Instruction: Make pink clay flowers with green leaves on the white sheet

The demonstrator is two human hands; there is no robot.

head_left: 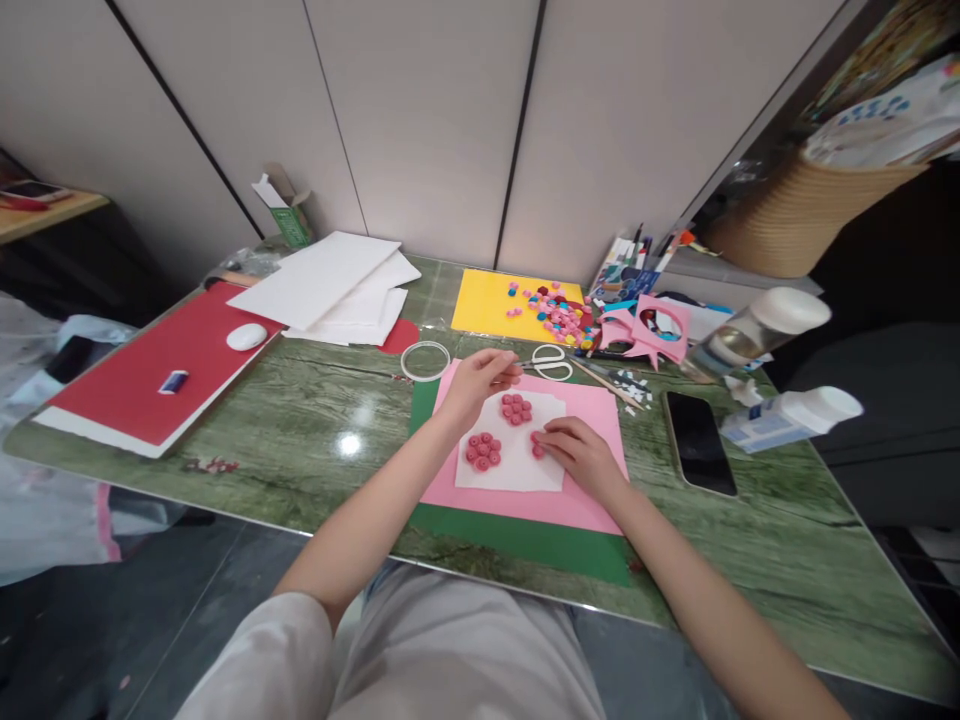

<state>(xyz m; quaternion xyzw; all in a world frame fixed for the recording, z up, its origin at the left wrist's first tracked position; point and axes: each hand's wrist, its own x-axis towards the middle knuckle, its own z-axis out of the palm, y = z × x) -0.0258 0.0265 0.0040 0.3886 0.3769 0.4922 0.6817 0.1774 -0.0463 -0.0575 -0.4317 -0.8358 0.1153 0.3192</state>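
My left hand (484,380) hovers over the top edge of the white paper (510,475), thumb and fingers pinched together; whatever they hold, if anything, is too small to make out. My right hand (581,450) has its fingertips closed on a small pink paper coil (537,450) at the white paper's right side. Two flower-shaped clusters of pink coils lie on the same sheet, an upper flower (516,408) and a lower-left flower (484,452). Beneath are a pink sheet (592,510) and a green sheet (517,535). White-handled scissors (551,362) lie just beyond my left fingers.
Loose coloured coils (559,312) sit on a yellow sheet (480,300) at the back. A white ring (425,361) lies left of it. Rightward are pink cut-outs (660,325), a phone (700,443) and two bottles, one a white bottle (791,418). White sheets (322,280) and a red board (150,380) occupy the left.
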